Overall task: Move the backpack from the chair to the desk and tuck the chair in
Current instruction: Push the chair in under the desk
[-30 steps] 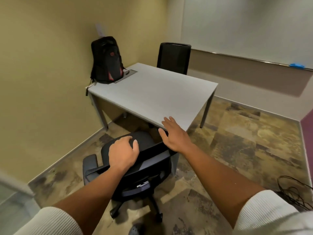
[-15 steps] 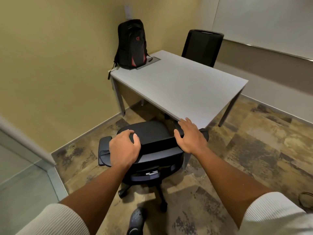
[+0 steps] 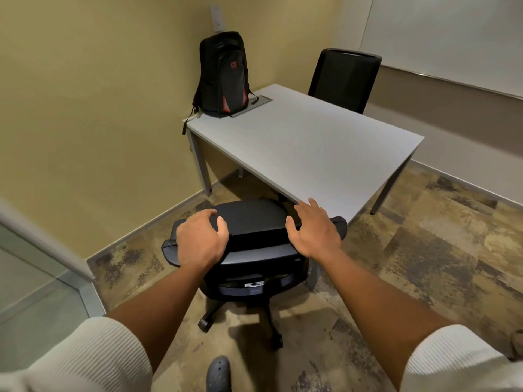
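The black backpack (image 3: 223, 77) stands upright on the far left corner of the grey desk (image 3: 311, 148), leaning against the yellow wall. A black office chair (image 3: 249, 222) on wheels faces the desk's near edge, its seat front reaching the desk's edge. My left hand (image 3: 202, 240) curls over the left part of the chair's backrest top. My right hand (image 3: 314, 230) is over the right part of the backrest, palm down and fingers spread, gripping nothing.
A second black chair (image 3: 343, 79) stands behind the desk's far side. A whiteboard (image 3: 452, 35) hangs on the right wall. A glass partition (image 3: 34, 292) is at lower left. My dark shoe (image 3: 218, 374) is on the patterned carpet below the chair.
The chair has rolled closer to the desk's near edge. My right hand has loosened from the backrest and spread its fingers. My left hand keeps its hold.
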### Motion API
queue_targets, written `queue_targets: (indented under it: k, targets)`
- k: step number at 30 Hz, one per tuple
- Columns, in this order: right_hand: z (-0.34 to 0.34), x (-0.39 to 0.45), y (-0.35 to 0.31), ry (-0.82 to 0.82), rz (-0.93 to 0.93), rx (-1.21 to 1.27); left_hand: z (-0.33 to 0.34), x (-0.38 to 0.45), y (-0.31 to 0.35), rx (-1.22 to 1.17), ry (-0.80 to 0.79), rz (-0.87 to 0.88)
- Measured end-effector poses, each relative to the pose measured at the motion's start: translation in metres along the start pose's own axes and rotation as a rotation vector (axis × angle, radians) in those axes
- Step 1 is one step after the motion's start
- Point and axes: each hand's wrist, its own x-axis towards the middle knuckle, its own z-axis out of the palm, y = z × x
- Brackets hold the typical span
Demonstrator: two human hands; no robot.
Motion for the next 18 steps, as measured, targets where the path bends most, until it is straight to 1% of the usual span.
queue_targets:
  k: [6,14,18]
  targets:
    - [0.008,0.02,-0.027,0.022,0.068,0.0,-0.001,0.044,-0.018,-0.017,0.006,0.032]
    - [0.027,0.064,-0.06,-0.017,0.177,-0.046,0.004,0.117,-0.048,-0.037,-0.059,0.088]
    - [0.042,0.089,-0.08,-0.01,0.228,-0.061,0.005,0.158,-0.065,-0.043,-0.109,0.119]
